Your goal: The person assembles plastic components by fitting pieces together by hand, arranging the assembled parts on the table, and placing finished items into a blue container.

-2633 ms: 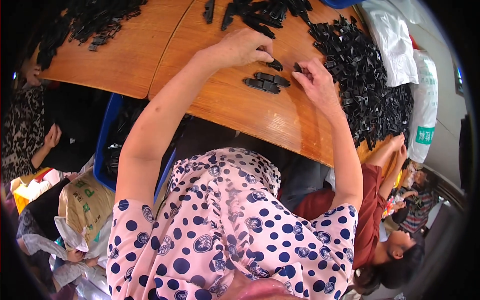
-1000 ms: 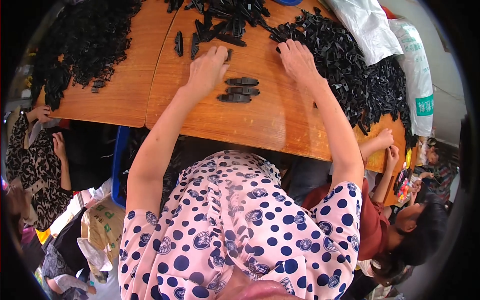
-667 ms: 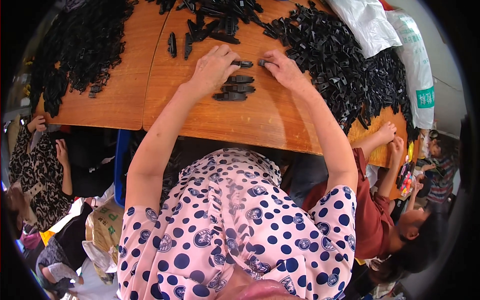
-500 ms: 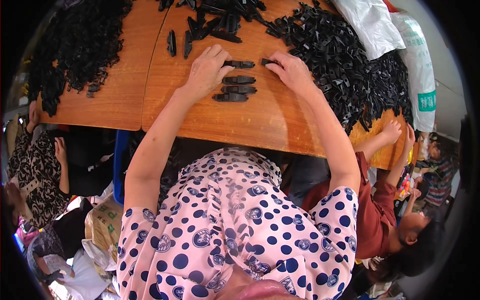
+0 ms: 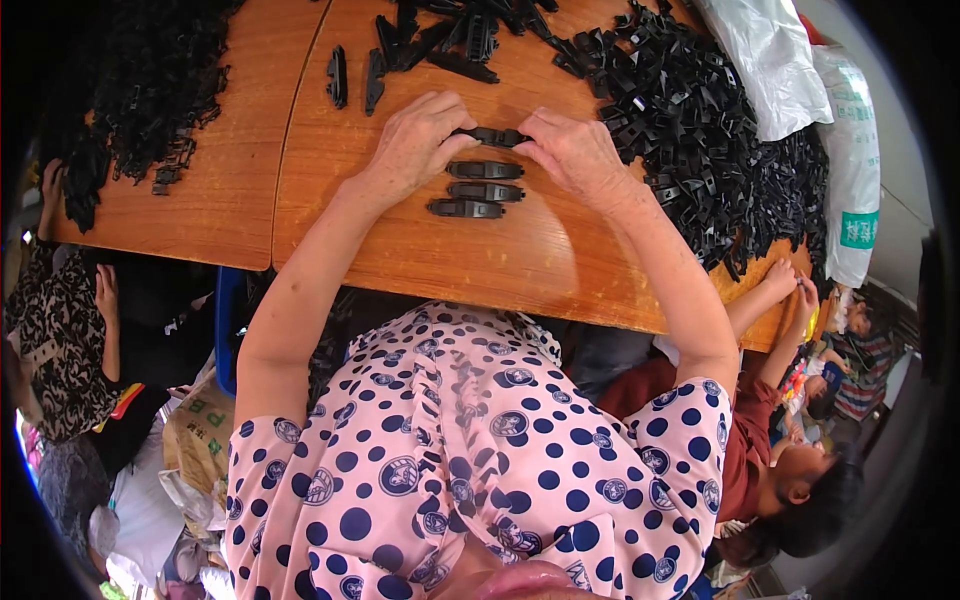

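Note:
Between my two hands lies a long black plastic part point(image 5: 492, 136) on the wooden table point(image 5: 400, 250). My left hand point(image 5: 424, 138) pinches its left end. At its right end, the fingertips of my right hand point(image 5: 572, 146) are pressed together; any small piece in them is hidden by the fingers. Just nearer to me, three similar black plastic parts point(image 5: 486, 191) lie crosswise in a short column, one below another. Beyond my left hand, two loose black parts point(image 5: 338, 78) rest lengthwise on the table.
A big heap of small black pieces point(image 5: 690, 130) covers the table's right side. Another dark heap point(image 5: 150, 80) fills the left side, and more long parts point(image 5: 440, 35) lie at the back. White sacks point(image 5: 850, 150) stand at the right. A person in red point(image 5: 745, 410) works at the right edge.
My right hand has moved left, bringing the small black piece it pinched up to the right end of the long part. My left hand stays at the left end.

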`<action>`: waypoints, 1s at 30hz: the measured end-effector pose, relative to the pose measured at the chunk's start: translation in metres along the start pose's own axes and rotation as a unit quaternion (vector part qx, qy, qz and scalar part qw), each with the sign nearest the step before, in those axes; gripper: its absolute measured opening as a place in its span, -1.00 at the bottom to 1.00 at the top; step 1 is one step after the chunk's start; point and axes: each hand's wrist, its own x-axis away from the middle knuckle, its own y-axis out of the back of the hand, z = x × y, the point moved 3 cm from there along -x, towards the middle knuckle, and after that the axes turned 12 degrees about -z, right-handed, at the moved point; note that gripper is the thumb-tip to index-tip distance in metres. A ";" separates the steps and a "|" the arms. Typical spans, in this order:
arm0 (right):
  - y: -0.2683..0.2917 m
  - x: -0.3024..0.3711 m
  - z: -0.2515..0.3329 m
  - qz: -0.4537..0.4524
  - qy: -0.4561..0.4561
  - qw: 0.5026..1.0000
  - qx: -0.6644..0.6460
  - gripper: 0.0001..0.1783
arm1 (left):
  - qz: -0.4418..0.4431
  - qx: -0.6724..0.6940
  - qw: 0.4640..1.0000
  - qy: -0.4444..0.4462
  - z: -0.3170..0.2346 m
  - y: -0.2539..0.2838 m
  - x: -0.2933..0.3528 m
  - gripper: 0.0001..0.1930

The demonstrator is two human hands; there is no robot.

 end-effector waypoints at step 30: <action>-0.013 0.005 -0.039 0.057 -0.332 0.879 -0.337 -0.73 | 0.003 0.039 0.980 0.196 -0.004 0.041 0.022 -0.75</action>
